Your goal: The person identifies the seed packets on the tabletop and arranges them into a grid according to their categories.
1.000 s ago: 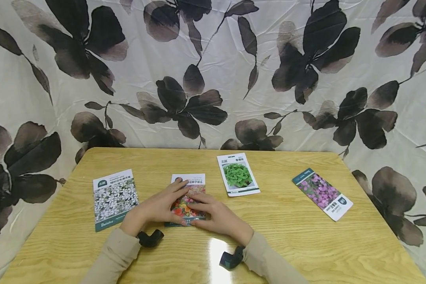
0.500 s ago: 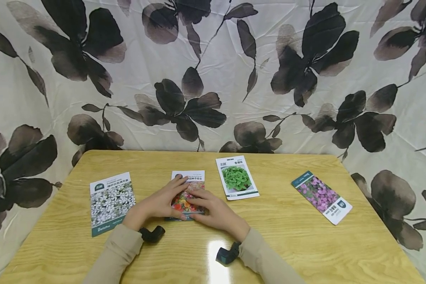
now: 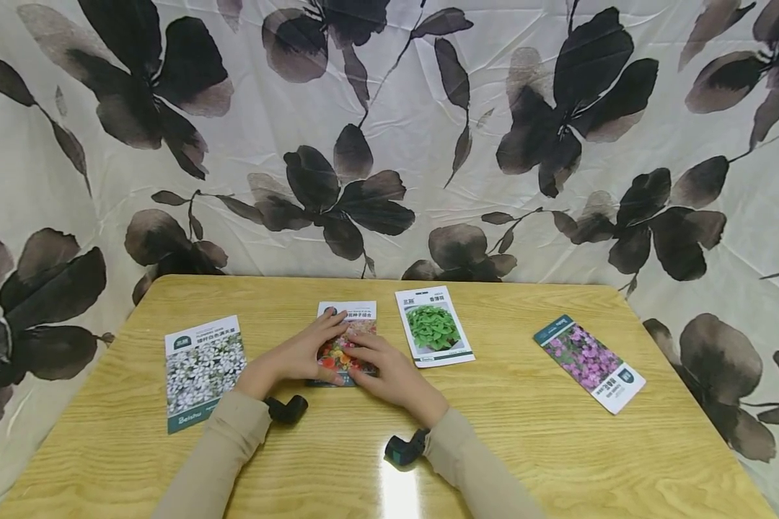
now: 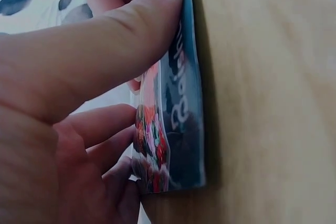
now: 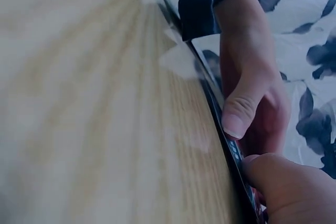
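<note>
A seed packet [image 3: 337, 357] with mixed red, orange and yellow flowers lies on the table, left of the middle. My left hand [image 3: 298, 353] rests over its left side, fingers spread toward the top edge and thumb on the lower teal band. From the right, my right hand [image 3: 397, 375] lays its fingers across the packet, its thumb near the bottom edge. The left wrist view has my left thumb [image 4: 142, 30] lying over the packet's face, beside the band's white lettering. In the right wrist view both thumbs touch the packet's near edge [image 5: 235, 153]. The hands cover much of the picture.
A packet with white flowers [image 3: 206, 371] lies to the left. Right of the hands is a green-leaf packet [image 3: 433, 326], and farther right a slanted purple-flower packet [image 3: 587, 357]. The wooden table [image 3: 526, 447] ends at a floral cloth [image 3: 467, 130] behind.
Both hands have moved away from me along the table, and the mixed-flower packet has slid with them toward the back edge. The other packets stay where they were.
</note>
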Action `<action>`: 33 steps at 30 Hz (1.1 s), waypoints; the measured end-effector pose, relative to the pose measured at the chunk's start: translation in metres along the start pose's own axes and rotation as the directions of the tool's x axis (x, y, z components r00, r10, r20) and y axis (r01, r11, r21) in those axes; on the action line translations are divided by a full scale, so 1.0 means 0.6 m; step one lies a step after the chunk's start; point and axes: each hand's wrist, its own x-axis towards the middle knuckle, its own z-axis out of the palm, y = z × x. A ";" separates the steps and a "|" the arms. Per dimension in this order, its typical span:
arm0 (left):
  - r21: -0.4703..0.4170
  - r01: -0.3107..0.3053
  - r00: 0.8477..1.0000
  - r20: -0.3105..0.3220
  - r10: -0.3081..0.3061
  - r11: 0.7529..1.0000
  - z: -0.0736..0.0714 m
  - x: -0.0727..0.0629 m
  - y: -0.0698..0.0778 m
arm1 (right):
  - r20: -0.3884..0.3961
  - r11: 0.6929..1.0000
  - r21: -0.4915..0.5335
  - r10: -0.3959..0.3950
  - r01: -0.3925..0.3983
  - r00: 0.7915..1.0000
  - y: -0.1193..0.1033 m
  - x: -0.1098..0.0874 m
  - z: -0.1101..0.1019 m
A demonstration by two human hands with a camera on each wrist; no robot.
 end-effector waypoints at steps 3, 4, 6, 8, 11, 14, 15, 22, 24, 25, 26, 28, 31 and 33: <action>0.010 0.009 1.000 0.001 -0.009 1.000 -0.003 0.008 -0.003 | -0.007 0.999 -0.001 0.038 -0.038 0.999 0.003 0.007 0.001; 0.008 0.016 1.000 0.002 -0.016 1.000 -0.005 0.010 -0.004 | -0.008 0.999 -0.003 0.051 -0.051 0.999 0.005 0.010 0.002; 0.001 0.026 1.000 0.004 -0.026 1.000 -0.008 0.015 -0.005 | -0.014 0.998 -0.001 0.064 -0.064 0.998 0.007 0.014 0.004; -0.015 0.038 0.999 0.007 -0.038 0.999 -0.011 0.019 -0.006 | -0.016 0.997 0.001 0.075 -0.075 0.997 0.009 0.017 0.005; -0.025 0.036 0.999 0.013 -0.036 0.999 -0.016 0.024 -0.007 | -0.022 0.997 -0.006 0.080 -0.080 0.997 0.011 0.020 0.007; -0.037 0.026 1.000 0.006 -0.026 0.999 -0.017 0.028 -0.011 | -0.032 0.996 -0.017 0.085 -0.085 0.996 0.013 0.023 0.008; -0.043 0.021 1.000 -0.001 -0.021 0.999 -0.016 0.028 -0.013 | -0.035 0.996 -0.020 0.085 -0.086 0.996 0.013 0.023 0.008; -0.001 -0.011 0.993 -0.119 0.011 1.000 0.005 0.026 -0.031 | -0.030 0.996 -0.019 0.091 -0.091 0.995 0.013 0.025 0.007; 0.046 -0.002 0.988 -0.153 0.009 0.999 0.012 0.025 -0.035 | -0.022 0.995 -0.016 0.101 -0.101 0.995 0.012 0.024 0.007; 0.059 0.003 0.986 -0.165 0.006 0.998 0.014 0.024 -0.034 | -0.017 0.994 -0.017 0.109 -0.109 0.994 0.012 0.024 0.008; 0.069 0.007 0.985 -0.174 0.005 0.998 0.017 0.024 -0.034 | -0.015 0.993 -0.019 0.113 -0.113 0.993 0.012 0.023 0.008; 0.073 0.013 0.982 -0.188 0.001 0.997 0.019 0.024 -0.032 | -0.007 0.992 -0.016 0.122 -0.122 0.992 0.013 0.021 0.009; 0.069 0.013 0.980 -0.199 0.001 0.998 0.021 0.023 -0.029 | -0.010 0.992 -0.002 0.125 -0.125 0.992 0.012 0.020 0.008; 0.070 0.019 0.980 -0.201 -0.005 0.997 0.021 0.024 -0.028 | -0.020 0.992 0.013 0.127 -0.127 0.992 0.012 0.021 0.005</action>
